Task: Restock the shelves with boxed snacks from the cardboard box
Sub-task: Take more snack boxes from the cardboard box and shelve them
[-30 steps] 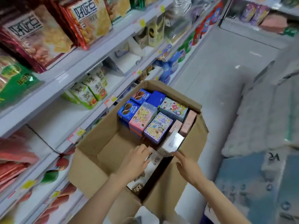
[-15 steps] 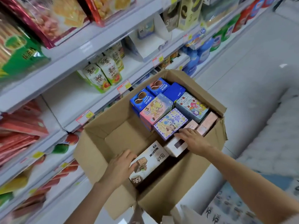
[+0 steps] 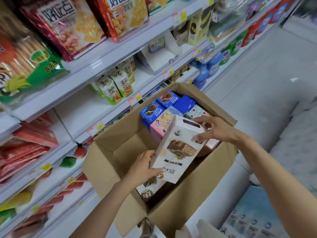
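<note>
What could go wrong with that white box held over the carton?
The right hand grips the white box only by fingertips at its far end, so it could slip and drop onto the pink box below. The left hand holds just one edge; the tilted box might twist or catch the carton wall.

A shop aisle: price-tagged shelves (image 3: 109, 54) stocked with snack packs (image 3: 68, 24).

A: Re cardboard box (image 3: 188, 203)?
B: Just rt of shelves (image 3: 103, 62); boxed snacks (image 3: 163, 121) packed in far end.
A: Re held box (image 3: 180, 148)?
B: Over the middle, btwn left hand (image 3: 144, 167) (near end) & right hand (image 3: 217, 129) (far end); another box (image 3: 147, 193) flat beneath.
</note>
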### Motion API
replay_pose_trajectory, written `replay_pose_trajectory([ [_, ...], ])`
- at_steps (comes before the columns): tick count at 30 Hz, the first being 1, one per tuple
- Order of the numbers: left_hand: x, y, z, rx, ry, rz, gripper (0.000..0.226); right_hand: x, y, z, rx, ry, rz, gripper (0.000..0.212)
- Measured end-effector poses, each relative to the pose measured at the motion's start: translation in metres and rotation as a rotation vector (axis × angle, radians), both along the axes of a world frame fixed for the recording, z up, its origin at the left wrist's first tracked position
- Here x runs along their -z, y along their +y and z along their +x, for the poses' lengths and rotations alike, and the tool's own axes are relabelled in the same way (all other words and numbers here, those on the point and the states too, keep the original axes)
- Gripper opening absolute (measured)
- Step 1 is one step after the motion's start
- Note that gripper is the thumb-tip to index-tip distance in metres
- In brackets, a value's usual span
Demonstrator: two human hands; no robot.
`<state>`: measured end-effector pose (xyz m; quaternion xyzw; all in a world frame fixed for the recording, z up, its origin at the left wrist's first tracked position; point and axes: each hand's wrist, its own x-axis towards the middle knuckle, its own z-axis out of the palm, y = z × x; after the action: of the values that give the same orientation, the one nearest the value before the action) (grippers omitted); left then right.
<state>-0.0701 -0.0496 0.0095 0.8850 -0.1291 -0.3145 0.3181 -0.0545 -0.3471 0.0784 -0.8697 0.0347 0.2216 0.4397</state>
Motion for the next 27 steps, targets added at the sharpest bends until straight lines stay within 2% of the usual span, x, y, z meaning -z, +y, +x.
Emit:
replay_pose_trajectory([
  [3,-0.014,0.002,0.006,-0.024,-0.027,0.005,0.075,0.002,0.01,-0.004,0.063,0.066,0.145,0.048],
  [8,-0.032,0.025,0.016,-0.129,0.173,-0.118,0.083,0.006,0.019,0.002,0.089,0.107,0.26,0.077],
  [10,-0.037,0.039,0.018,-0.177,0.211,-0.148,0.089,0.004,0.022,0.005,0.098,0.099,0.311,0.074],
  [11,-0.039,0.045,0.018,-0.196,0.23,-0.154,0.085,0.002,0.023,0.006,0.106,0.088,0.337,0.071],
  [15,-0.045,0.064,0.014,-0.255,0.261,-0.195,0.047,0.001,0.031,0.01,0.118,0.075,0.416,0.062],
  [18,-0.046,0.074,0.011,-0.335,0.202,-0.227,0.044,0.01,0.04,0.013,0.126,0.094,0.465,0.059],
  [23,-0.048,0.091,0.006,-0.442,0.202,-0.268,0.063,0.024,0.063,0.019,0.222,0.124,0.583,0.075],
  [27,-0.046,0.095,0.0,-0.603,0.213,-0.325,0.039,0.041,0.094,0.016,0.278,0.251,0.762,0.097],
])
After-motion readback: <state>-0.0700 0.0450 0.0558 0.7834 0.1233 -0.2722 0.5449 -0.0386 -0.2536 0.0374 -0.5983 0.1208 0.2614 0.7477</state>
